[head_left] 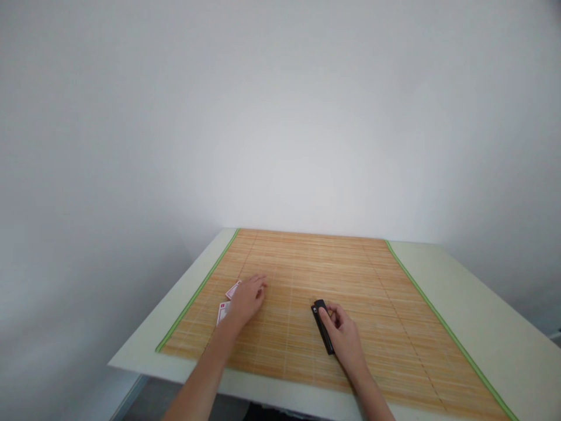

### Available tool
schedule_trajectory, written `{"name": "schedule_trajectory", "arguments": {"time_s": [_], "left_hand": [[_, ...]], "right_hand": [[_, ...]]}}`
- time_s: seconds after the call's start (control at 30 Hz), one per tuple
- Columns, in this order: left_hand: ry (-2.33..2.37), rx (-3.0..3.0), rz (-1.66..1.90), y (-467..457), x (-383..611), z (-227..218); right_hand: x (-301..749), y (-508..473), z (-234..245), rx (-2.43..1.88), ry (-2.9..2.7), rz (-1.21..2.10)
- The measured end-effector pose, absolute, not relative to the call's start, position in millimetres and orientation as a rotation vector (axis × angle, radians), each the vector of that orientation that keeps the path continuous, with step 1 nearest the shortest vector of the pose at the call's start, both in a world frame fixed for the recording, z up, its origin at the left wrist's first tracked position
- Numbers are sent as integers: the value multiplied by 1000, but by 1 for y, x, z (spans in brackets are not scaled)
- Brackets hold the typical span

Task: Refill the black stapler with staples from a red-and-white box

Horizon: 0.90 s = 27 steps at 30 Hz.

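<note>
My right hand is closed around a black stapler on the bamboo mat, with the thumb along its top. The stapler's far end points away from me and slightly left. Further left, my left hand is held low over the mat, its fingers stretched forward and partly bent, with nothing visible in them. Beside and partly behind it lie two white cards with red borders, an upper card turned at an angle and a lower card. My hand and forearm cover part of both cards.
The bamboo mat with green edging covers the middle of a pale table. Strips of tabletop show on both sides. A plain white wall rises behind the table's far edge. The near table edge runs beneath my forearms.
</note>
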<state>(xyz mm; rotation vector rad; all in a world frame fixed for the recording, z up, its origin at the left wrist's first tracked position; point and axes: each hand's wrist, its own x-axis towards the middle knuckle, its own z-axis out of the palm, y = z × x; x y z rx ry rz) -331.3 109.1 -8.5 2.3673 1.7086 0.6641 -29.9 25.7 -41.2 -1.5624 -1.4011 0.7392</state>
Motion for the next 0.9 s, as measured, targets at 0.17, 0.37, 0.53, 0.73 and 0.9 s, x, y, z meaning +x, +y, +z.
{"name": "schedule_trajectory", "arguments": {"time_s": [0.17,0.37,0.53,0.73,0.9], "left_hand": [[1670,2228,841,92,-379,-10],[1780,1889,955,91,-413,-44],[1807,1925,1052,89,-399,-62],[1832,2110,1034,87,-387,-62],[1853,2101,1057,87,-389,-65]], "right_hand": [[-35,26,-44,-1512,-1404,800],[-87,26,-49,-1316,-1243,1223],[-156,31,-42,-1255,-1244,1164],[-200,44,-38,-1284,-1243,957],[-210,51,-41,-1315,-1253,889]]}}
